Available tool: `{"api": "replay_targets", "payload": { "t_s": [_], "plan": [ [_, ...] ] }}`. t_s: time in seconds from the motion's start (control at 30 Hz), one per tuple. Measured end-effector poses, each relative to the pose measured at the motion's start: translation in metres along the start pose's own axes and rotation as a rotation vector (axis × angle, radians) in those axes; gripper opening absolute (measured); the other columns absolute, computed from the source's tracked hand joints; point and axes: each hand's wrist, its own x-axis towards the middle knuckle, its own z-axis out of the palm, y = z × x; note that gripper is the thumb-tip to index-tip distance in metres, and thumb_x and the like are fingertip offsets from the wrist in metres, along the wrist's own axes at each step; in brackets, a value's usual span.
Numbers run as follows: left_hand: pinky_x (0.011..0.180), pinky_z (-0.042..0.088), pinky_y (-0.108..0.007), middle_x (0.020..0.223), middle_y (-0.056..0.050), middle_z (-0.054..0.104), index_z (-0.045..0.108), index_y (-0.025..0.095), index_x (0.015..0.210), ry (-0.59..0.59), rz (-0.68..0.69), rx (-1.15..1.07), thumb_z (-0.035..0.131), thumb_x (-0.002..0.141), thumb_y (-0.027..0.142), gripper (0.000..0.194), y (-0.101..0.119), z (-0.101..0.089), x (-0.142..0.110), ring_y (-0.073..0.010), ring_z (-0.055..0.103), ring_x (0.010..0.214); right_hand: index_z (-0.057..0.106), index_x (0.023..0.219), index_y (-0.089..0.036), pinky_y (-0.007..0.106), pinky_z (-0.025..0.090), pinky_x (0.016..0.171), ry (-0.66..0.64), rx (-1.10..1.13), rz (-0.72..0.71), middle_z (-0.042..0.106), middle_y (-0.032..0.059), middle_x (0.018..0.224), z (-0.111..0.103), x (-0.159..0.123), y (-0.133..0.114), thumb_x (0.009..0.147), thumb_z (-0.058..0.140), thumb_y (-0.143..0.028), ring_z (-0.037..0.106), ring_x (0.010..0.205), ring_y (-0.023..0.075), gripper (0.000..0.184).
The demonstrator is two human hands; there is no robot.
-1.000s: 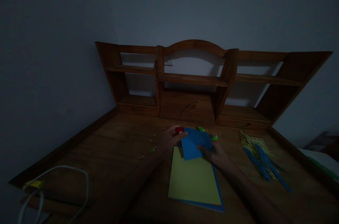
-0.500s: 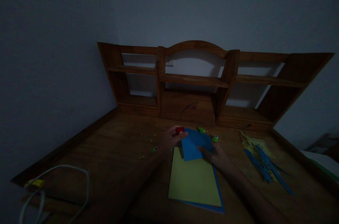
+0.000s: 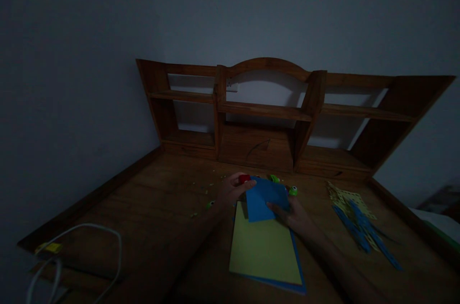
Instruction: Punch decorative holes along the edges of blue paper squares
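A blue sheet of paper (image 3: pixel 264 194) is held up between both hands, above a stack topped by a yellow sheet (image 3: pixel 266 251). My left hand (image 3: pixel 232 189) is closed around what looks like a small red paper punch (image 3: pixel 244 178), its thumb by the blue sheet's upper left corner. Whether the sheet's edge sits inside the punch is hard to see. At the sheet's right side, my right hand (image 3: pixel 291 213) pinches it, thumb on top and fingers underneath. Small green pieces with eye shapes (image 3: pixel 293 190) lie just beyond the hands.
Yellow paper full of holes (image 3: pixel 359 198) and blue paper strips (image 3: pixel 354 227) lie at the right. Small paper bits (image 3: pixel 194 215) are scattered left of the hands. A white cable (image 3: pixel 118 246) loops at the lower left. A wooden shelf unit (image 3: pixel 264 111) stands along the back.
The blue sheet has shifted slightly, looking a little flatter towards me. Both hands keep their hold, and the whole view has moved a little.
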Motion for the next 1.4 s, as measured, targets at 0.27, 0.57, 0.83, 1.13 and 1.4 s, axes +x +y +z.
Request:
{"api": "replay_targets", "payload": {
  "t_s": [0.27, 0.57, 0.83, 1.13, 1.4],
  "plan": [
    [0.056, 0.048, -0.022, 0.071, -0.001, 0.067, 0.066, 0.014, 0.085, -0.026, 0.006, 0.029, 0.083, 0.064, 0.045, 0.041, -0.003, 0.0, 0.0, -0.0136, 0.062, 0.061, 0.065, 0.107, -0.016, 0.042, 0.058, 0.074, 0.0, 0.167, 0.1, 0.072, 0.0113, 0.098, 0.005, -0.009, -0.022, 0.081, 0.066, -0.055, 0.069, 0.082, 0.0276, 0.046],
    [0.072, 0.053, -0.03, 0.09, -0.009, 0.073, 0.068, 0.013, 0.098, -0.237, -0.082, -0.079, 0.081, 0.067, 0.049, 0.049, -0.006, 0.008, -0.006, -0.0197, 0.068, 0.077, 0.031, 0.148, -0.029, 0.042, 0.049, 0.096, 0.162, 0.11, -0.084, 0.055, 0.0118, 0.134, -0.013, -0.002, -0.047, 0.084, 0.065, -0.05, 0.055, 0.121, 0.029, 0.076],
    [0.07, 0.052, -0.029, 0.089, -0.01, 0.073, 0.069, 0.012, 0.095, -0.232, 0.012, 0.016, 0.078, 0.07, 0.049, 0.046, -0.005, 0.014, -0.013, -0.0211, 0.067, 0.077, 0.037, 0.146, -0.03, 0.047, 0.042, 0.104, 0.264, -0.071, -0.178, 0.054, 0.0098, 0.138, -0.002, -0.001, -0.044, 0.081, 0.069, -0.049, 0.051, 0.126, 0.0288, 0.075],
    [0.074, 0.05, -0.029, 0.094, -0.009, 0.073, 0.072, 0.015, 0.102, -0.403, 0.147, 0.204, 0.076, 0.075, 0.037, 0.035, -0.013, 0.022, -0.028, -0.0243, 0.068, 0.088, 0.074, 0.094, -0.023, 0.034, 0.05, 0.076, -0.16, -0.259, -0.204, 0.074, 0.0052, 0.092, -0.021, 0.002, -0.062, 0.082, 0.068, -0.046, 0.066, 0.087, 0.0253, 0.027],
    [0.065, 0.048, -0.026, 0.087, -0.008, 0.073, 0.072, 0.015, 0.093, -0.427, 0.005, 0.116, 0.076, 0.073, 0.039, 0.031, -0.011, 0.029, -0.035, -0.0221, 0.067, 0.08, 0.072, 0.097, -0.022, 0.028, 0.048, 0.067, -0.313, -0.184, -0.147, 0.071, 0.0005, 0.085, -0.018, -0.004, -0.057, 0.083, 0.066, -0.053, 0.062, 0.075, 0.0196, 0.034]
  ]
}}
